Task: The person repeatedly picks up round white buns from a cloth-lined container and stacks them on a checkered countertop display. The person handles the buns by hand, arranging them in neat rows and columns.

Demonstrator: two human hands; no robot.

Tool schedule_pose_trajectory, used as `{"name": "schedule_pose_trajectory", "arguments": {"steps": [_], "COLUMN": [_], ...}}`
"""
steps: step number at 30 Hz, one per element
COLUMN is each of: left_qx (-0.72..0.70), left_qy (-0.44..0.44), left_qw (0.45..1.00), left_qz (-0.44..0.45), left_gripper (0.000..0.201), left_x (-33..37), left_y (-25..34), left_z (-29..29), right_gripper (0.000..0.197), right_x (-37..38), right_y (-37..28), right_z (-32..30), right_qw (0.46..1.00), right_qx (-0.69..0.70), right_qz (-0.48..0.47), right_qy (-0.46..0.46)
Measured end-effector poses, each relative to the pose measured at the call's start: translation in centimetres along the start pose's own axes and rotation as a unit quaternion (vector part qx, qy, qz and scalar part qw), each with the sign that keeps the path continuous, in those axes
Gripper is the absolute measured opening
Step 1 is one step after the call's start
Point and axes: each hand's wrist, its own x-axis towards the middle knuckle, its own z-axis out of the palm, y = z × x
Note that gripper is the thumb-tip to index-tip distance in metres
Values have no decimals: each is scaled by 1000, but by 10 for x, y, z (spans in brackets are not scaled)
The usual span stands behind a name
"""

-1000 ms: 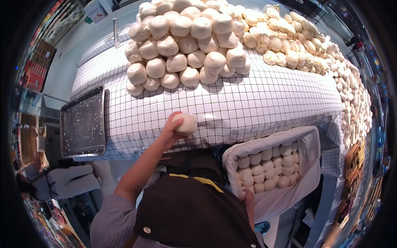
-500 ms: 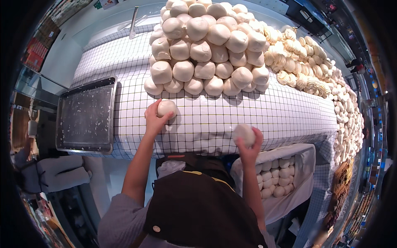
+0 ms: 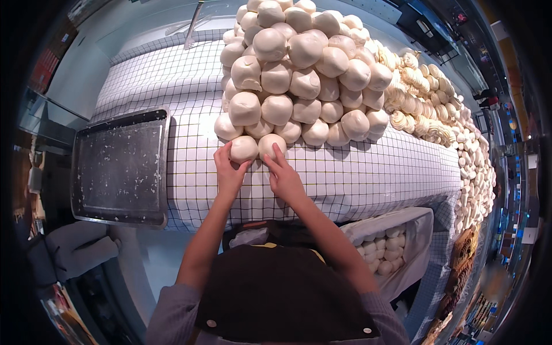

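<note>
Two round white steamed buns sit side by side on the white checked cloth [image 3: 345, 178], at the near foot of a tall pile of like buns [image 3: 305, 83]. My left hand [image 3: 227, 175] grips the left bun [image 3: 244, 148] between thumb and fingers. Around the near side of the right bun [image 3: 269, 144] my right hand [image 3: 286, 179] is closed, its fingers pressed on the bun's right and front. Both buns rest against or very near the pile's bottom row.
A dark, flour-specked metal tray [image 3: 118, 172] lies at the left. Near right stands a cloth-lined bin [image 3: 415, 244] with more buns. Twisted rolls [image 3: 422, 109] and small white pieces [image 3: 474, 167] are heaped along the right. A long metal utensil [image 3: 194, 26] lies at the back left.
My right hand has carried its bun from the near right side to the pile, next to the left bun. My left hand stays on its bun; the whole view has shifted slightly.
</note>
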Motion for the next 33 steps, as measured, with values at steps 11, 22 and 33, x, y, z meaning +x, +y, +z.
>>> {"name": "schedule_pose_trajectory", "arguments": {"steps": [11,22,33], "left_qx": [59,314,433], "left_qy": [-9,-38,-182], "left_qw": [997,929,861], "left_qz": [49,194,195], "left_gripper": [85,63,42], "left_x": [-18,-111,-160], "left_y": [-11,49,87], "left_z": [16,75,63], "right_gripper": [17,49,104], "right_x": [-176,-476,-542], "right_y": [44,260,384], "right_z": [-120,-188,-238], "right_qw": [941,773,614], "right_qx": [125,-165,-265], "right_qz": [115,463,685], "right_qy": [294,402,289]}}
